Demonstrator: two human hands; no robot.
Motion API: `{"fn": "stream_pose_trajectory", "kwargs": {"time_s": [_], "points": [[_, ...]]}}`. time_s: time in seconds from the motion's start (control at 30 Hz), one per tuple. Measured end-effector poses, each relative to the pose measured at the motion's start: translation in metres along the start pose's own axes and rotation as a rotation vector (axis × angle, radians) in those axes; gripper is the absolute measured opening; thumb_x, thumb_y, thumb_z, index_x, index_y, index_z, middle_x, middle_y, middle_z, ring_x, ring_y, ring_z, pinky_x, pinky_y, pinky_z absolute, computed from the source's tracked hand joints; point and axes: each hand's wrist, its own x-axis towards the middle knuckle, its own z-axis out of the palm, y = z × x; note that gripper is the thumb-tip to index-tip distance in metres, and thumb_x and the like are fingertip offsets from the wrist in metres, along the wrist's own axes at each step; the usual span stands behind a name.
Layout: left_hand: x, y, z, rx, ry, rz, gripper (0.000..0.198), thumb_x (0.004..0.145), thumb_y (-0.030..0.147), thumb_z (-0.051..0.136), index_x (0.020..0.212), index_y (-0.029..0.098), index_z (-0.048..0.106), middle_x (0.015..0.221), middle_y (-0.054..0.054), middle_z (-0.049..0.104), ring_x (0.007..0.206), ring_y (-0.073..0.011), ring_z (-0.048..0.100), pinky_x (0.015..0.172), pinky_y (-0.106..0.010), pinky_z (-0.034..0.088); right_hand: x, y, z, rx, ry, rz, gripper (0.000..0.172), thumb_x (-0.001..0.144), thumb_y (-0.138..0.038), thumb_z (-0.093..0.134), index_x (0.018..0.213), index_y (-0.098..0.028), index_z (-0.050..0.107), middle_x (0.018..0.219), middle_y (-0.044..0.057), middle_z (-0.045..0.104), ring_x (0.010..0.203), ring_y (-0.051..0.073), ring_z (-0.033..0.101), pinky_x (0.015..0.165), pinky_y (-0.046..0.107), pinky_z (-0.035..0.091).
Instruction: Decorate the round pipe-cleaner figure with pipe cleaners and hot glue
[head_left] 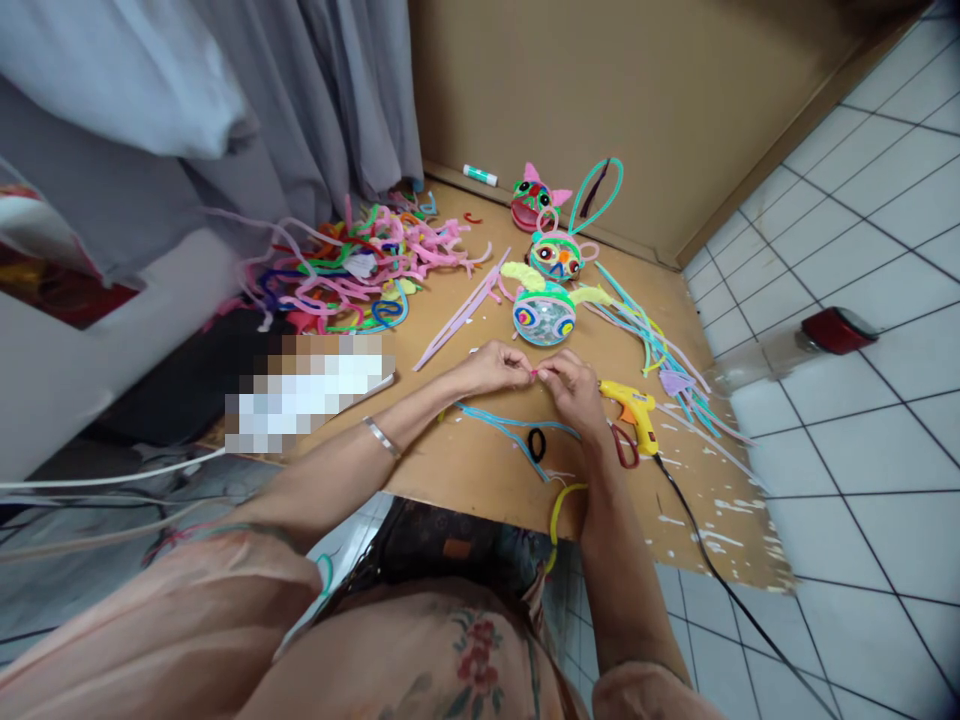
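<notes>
fragment, tiny and reddish-pink, sits pinched in left hand and right hand fingertips.

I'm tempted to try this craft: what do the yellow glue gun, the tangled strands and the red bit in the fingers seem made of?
Yellow glue gun: likely hard plastic, from its smooth, even colour. Tangled strands: probably fuzzy fibre over wire, as they look soft-edged yet hold bends. Red bit: too small to tell.

Brown tabletop, pipe cleaners, glue gun
</notes>
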Motion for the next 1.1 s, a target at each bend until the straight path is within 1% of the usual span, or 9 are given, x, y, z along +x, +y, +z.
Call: {"fn": "stream_pose_trajectory", "kwargs": {"time_s": [0.23,0.3,0.43,0.53,0.6,0.73,0.83,1.0,1.1], "points": [[-0.004,0.015,0.006,-0.188,0.087,-0.061,0.012,0.056,0.026,0.061,0.059,0.014,0.062,0.050,0.004,0.054,0.046,-0.0047,0.040,0.048,-0.019,0.028,0.000,-0.002,0.003,0.039,0.118,0.031,0.016,0.088,-0.028,0.057,0.077,-0.021,0.066,0.077,0.000,0.062,0.076,0.017,0.056,0.076,0.032,0.041],[-0.003,0.015,0.009,-0.248,0.145,-0.057,0.011,0.055,0.025,0.060,0.057,0.014,0.060,0.048,0.005,0.052,0.045,-0.0042,0.038,0.047,-0.019,0.027,0.000,-0.005,0.007,0.004,0.153,0.037,0.017,0.089,-0.029,0.056,0.075,-0.021,0.063,0.076,0.000,0.061,0.075,0.017,0.055,0.075,0.031,0.040],[0.002,0.010,0.019,-0.398,0.314,-0.018,0.011,0.054,0.025,0.060,0.054,0.015,0.057,0.046,0.006,0.048,0.043,-0.0036,0.036,0.044,-0.019,0.025,-0.001,-0.013,0.021,-0.139,0.250,0.080,0.021,0.091,-0.030,0.052,0.073,-0.021,0.059,0.077,0.001,0.060,0.077,0.018,0.054,0.077,0.032,0.037],[0.005,0.006,0.026,-0.495,0.372,-0.058,0.010,0.055,0.024,0.059,0.055,0.015,0.057,0.047,0.006,0.049,0.043,-0.0043,0.038,0.043,-0.019,0.027,-0.003,-0.016,0.029,-0.236,0.324,0.107,0.022,0.092,-0.031,0.051,0.075,-0.021,0.059,0.080,0.003,0.061,0.081,0.020,0.053,0.081,0.034,0.036],[0.005,0.006,0.028,-0.522,0.363,-0.079,0.010,0.057,0.024,0.059,0.058,0.014,0.059,0.050,0.004,0.053,0.043,-0.0045,0.040,0.044,-0.019,0.028,-0.003,-0.016,0.030,-0.221,0.366,0.139,0.021,0.091,-0.032,0.053,0.076,-0.021,0.061,0.080,0.003,0.062,0.081,0.020,0.054,0.082,0.035,0.036],[0.004,0.008,0.028,-0.528,0.321,-0.080,0.009,0.061,0.022,0.060,0.060,0.013,0.060,0.054,0.002,0.057,0.044,-0.0039,0.041,0.044,-0.019,0.030,-0.001,-0.014,0.022,-0.024,0.421,0.190,0.017,0.088,-0.034,0.058,0.079,-0.021,0.065,0.077,0.002,0.062,0.075,0.018,0.056,0.080,0.035,0.042],[0.004,0.009,0.025,-0.533,0.312,-0.080,0.008,0.063,0.021,0.061,0.062,0.013,0.060,0.057,0.001,0.059,0.045,-0.0036,0.041,0.045,-0.018,0.031,0.000,-0.012,0.018,0.082,0.422,0.190,0.017,0.087,-0.033,0.056,0.080,-0.021,0.066,0.077,0.003,0.062,0.077,0.018,0.057,0.076,0.033,0.045],[0.004,0.006,0.017,-0.485,0.146,-0.093,0.017,0.070,0.028,0.065,0.068,0.011,0.064,0.064,-0.002,0.063,0.050,-0.0048,0.047,0.048,-0.018,0.034,0.001,-0.004,0.014,0.134,0.416,0.206,0.016,0.084,-0.031,0.055,0.076,-0.020,0.063,0.074,0.001,0.060,0.073,0.017,0.055,0.071,0.031,0.046],[0.004,0.005,0.011,-0.391,0.158,-0.065,0.022,0.071,0.034,0.065,0.068,0.012,0.063,0.063,-0.001,0.062,0.051,-0.0056,0.047,0.049,-0.019,0.034,0.001,0.002,0.011,0.159,0.370,0.199,0.014,0.082,-0.031,0.056,0.074,-0.020,0.062,0.074,0.001,0.059,0.072,0.017,0.054,0.070,0.030,0.045]]}}
